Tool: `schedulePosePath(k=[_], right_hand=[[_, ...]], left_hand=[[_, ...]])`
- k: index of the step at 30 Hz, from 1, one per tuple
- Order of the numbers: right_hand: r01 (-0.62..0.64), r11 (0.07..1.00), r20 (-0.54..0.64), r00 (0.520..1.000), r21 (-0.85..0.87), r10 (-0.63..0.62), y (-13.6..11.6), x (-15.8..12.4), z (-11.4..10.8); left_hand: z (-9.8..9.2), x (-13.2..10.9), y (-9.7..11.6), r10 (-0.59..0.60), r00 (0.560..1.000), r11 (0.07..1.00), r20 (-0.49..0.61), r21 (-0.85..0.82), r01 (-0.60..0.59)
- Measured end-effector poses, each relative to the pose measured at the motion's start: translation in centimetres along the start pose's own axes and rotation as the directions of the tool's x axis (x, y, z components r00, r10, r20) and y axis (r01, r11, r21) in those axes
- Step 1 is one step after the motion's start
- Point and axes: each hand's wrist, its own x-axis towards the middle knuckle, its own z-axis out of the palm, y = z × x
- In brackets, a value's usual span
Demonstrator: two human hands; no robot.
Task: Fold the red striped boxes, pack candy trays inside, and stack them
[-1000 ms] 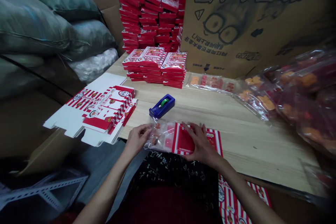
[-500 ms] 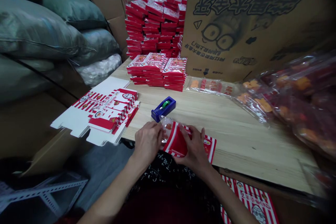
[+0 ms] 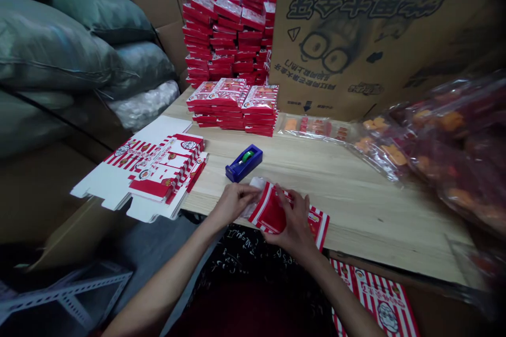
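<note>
Near the table's front edge lies a red-and-white striped carton (image 3: 269, 210), with a clear plastic bag (image 3: 256, 184) partly inside its left end. My right hand (image 3: 293, 221) wraps over the carton, fingers on top and thumb along its near side. With closed fingers, my left hand (image 3: 234, 203) pinches the bag at the carton's opening. What the bag contains is mostly hidden now. Just beyond my hands stands a blue tape dispenser (image 3: 244, 163) with a green roll.
Flat printed cartons (image 3: 158, 168) are stacked at the left. Finished-looking red boxes (image 3: 233, 105) pile up behind. A big cardboard box (image 3: 356, 37) stands at the back right, bags of sweets (image 3: 395, 155) before it. Stuffed sacks (image 3: 103, 13) line the left; striped cardboard (image 3: 375, 300) sits below the table edge.
The bag has gone further into the carton, and less of its contents shows. My left hand has shifted slightly right against the opening. My right hand keeps its hold.
</note>
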Motion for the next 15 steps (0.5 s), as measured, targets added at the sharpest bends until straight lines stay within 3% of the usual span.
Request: schedulePosePath(k=[3,5,8,10,15], right_hand=[[-0.142,0.99,-0.12,0.982,0.023,0.143,-0.8,0.4,-0.6],[-0.226,0.97,-0.199,0.95,0.093,0.24,-2.2,0.4,-1.1],[-0.273,0.924,-0.226,0.914,0.269,0.336,-4.5,-1.0,-2.1],[-0.295,0.858,-0.189,0.896,0.421,0.401,-5.3,-2.6,-3.1],[-0.427,0.491,0.102,0.823,0.759,0.559,-3.9,-6.5,-4.6]], left_hand=[[0.7,-1.5,1.6,0.069,0.976,0.992,-0.206,-0.092,-0.09],[1.6,-2.8,2.8,-0.005,0.958,0.967,-0.285,-0.244,-0.068],[2.7,-4.6,3.7,-0.142,0.983,0.858,-0.113,-0.509,0.066],[2.7,-5.7,3.7,-0.146,0.989,0.825,0.0,-0.552,0.122],[2.7,-8.0,1.8,-0.136,0.964,0.808,0.228,-0.538,0.241]])
